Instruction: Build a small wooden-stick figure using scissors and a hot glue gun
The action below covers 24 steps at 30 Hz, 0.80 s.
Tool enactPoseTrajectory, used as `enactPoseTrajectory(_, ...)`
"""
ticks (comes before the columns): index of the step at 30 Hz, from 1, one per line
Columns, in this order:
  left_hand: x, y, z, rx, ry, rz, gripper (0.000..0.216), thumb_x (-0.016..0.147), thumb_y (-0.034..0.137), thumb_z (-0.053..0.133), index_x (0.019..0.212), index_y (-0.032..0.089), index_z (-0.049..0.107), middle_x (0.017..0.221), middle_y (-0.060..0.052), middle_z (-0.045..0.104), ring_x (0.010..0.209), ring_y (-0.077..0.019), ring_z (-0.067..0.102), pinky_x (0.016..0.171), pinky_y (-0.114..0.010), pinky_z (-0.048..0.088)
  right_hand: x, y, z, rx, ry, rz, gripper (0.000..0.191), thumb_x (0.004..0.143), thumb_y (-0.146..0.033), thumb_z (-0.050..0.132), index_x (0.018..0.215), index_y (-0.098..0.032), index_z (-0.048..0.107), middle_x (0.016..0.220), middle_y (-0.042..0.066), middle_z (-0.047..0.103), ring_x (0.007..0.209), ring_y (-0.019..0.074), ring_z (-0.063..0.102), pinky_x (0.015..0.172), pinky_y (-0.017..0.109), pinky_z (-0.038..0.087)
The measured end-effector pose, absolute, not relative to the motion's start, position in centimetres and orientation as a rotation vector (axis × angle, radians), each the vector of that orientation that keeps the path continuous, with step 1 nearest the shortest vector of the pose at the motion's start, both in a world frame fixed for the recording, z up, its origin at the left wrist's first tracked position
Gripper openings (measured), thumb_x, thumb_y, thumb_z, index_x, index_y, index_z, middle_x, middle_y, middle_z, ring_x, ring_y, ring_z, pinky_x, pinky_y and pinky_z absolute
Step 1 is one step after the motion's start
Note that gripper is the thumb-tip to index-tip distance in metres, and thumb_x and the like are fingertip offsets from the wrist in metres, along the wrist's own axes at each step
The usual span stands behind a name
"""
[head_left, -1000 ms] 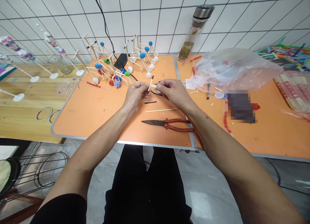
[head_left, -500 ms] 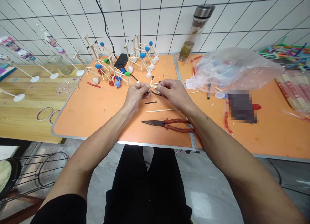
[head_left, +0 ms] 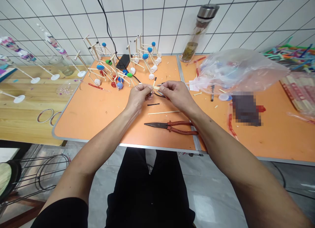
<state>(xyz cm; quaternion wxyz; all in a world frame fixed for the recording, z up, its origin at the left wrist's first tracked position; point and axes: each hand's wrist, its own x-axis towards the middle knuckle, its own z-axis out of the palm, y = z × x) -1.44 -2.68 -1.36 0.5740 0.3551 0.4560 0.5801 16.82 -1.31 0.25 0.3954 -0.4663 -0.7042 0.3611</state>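
Note:
Between finger and thumb, my left hand (head_left: 139, 95) pinches a short wooden stick (head_left: 154, 83) with black ends. Facing it, my right hand (head_left: 175, 92) is closed on thin pale sticks (head_left: 157, 88) that meet the black-ended one; my fingers partly hide the joint. Below the hands lie a narrow black strip (head_left: 153, 104) and a longer bare wooden stick (head_left: 163, 112). Nearer the table's front edge rest long-nose pliers (head_left: 169, 126) with red handles, their tips pointing left. Just behind my fingers is a dark metal tool, mostly covered.
Several small stick models with bottle-cap wheels (head_left: 145, 56) stand at the back left. A glass tea bottle (head_left: 197, 34) leans near the wall. To the right are a clear plastic bag (head_left: 236, 70), a blurred-out dark object (head_left: 246, 108) and bundled sticks (head_left: 297, 90).

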Motion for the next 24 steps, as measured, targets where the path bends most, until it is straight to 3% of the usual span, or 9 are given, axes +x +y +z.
enactPoseTrajectory(5, -1.5, -2.84, -0.84, 0.79, 1.082, 1.312, 0.024, 0.09, 0.026, 0.09, 0.08, 0.017, 0.07, 0.073, 0.001, 0.074, 0.058, -0.0072, 0.065, 0.06, -0.018, 0.053, 16.76, -1.23, 0.09, -1.163, -1.773, 0.928, 0.025, 0.092, -0.04, 0.069, 0.075, -0.022, 0.064, 0.07, -0.001, 0.055, 0.071, 0.0164, 0.046, 0.07, 0.035, 0.036)
enactPoseTrajectory(24, -1.44, -2.89, -0.87, 0.739, 1.046, 1.288, 0.023, 0.093, 0.02, 0.088, 0.08, 0.016, 0.069, 0.069, 0.001, 0.073, 0.057, -0.0059, 0.063, 0.06, -0.016, 0.054, 16.6, -1.14, -0.21, -1.149, -1.781, 0.93, 0.027, 0.09, -0.044, 0.07, 0.076, -0.022, 0.066, 0.071, 0.0, 0.058, 0.073, 0.0172, 0.049, 0.072, 0.035, 0.037)
